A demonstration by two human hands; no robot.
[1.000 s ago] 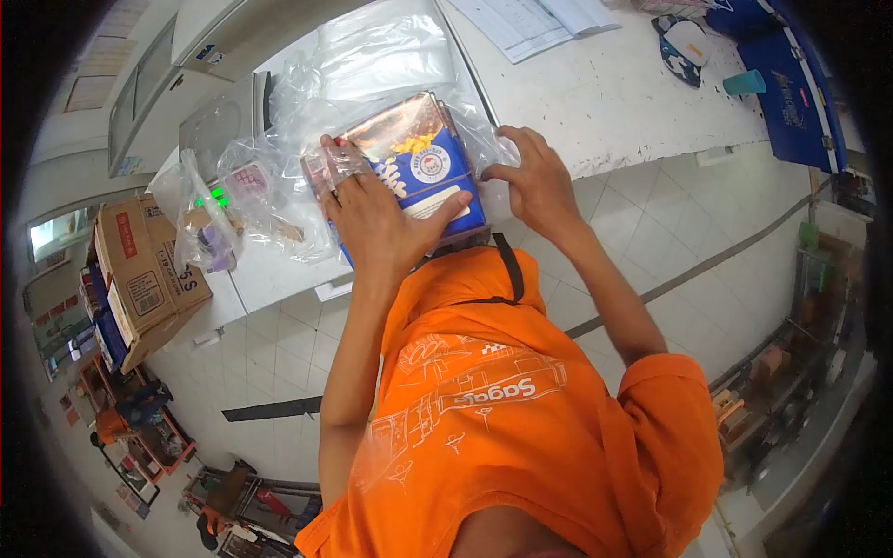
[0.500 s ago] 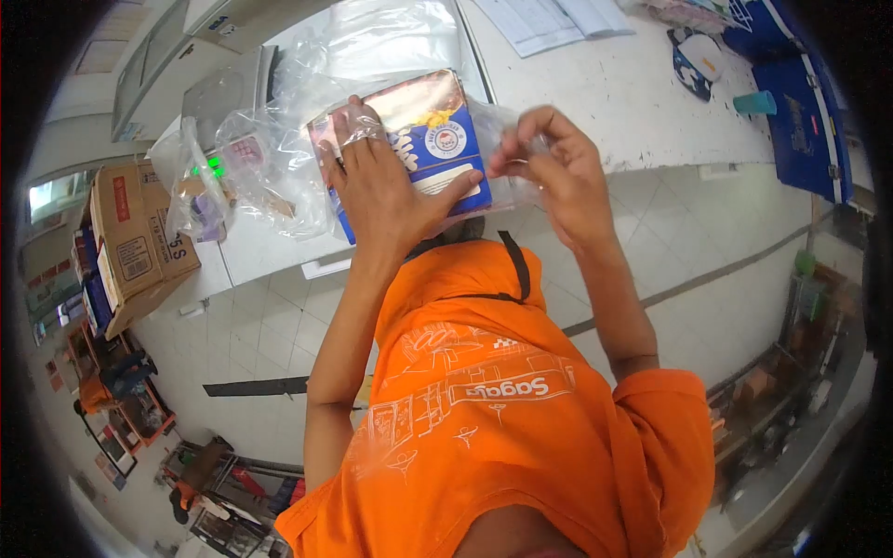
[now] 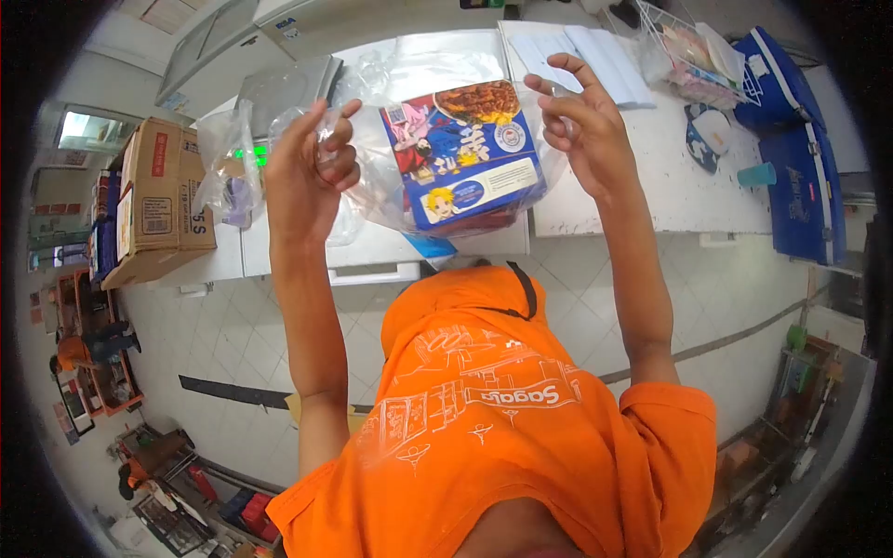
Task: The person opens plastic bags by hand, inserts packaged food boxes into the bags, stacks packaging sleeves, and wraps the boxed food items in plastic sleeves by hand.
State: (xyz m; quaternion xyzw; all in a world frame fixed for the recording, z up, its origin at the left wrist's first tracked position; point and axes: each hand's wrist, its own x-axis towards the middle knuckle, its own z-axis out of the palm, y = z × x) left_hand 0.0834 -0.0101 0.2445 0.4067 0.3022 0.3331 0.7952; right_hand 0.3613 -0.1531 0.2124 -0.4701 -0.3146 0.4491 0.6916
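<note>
Since my left hand (image 3: 310, 172) withdrew, the upper-centre box (image 3: 463, 153) sits unpinned; my right hand (image 3: 597, 144) also curls its fingers, grips unclear.

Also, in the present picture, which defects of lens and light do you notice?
Head view: strong fisheye distortion, with black, rounded borders; head view again: whitish glints on the clear plastic bag around the printed box; same head view: the green-lit display glows as a patch, nothing readable on it.
</note>
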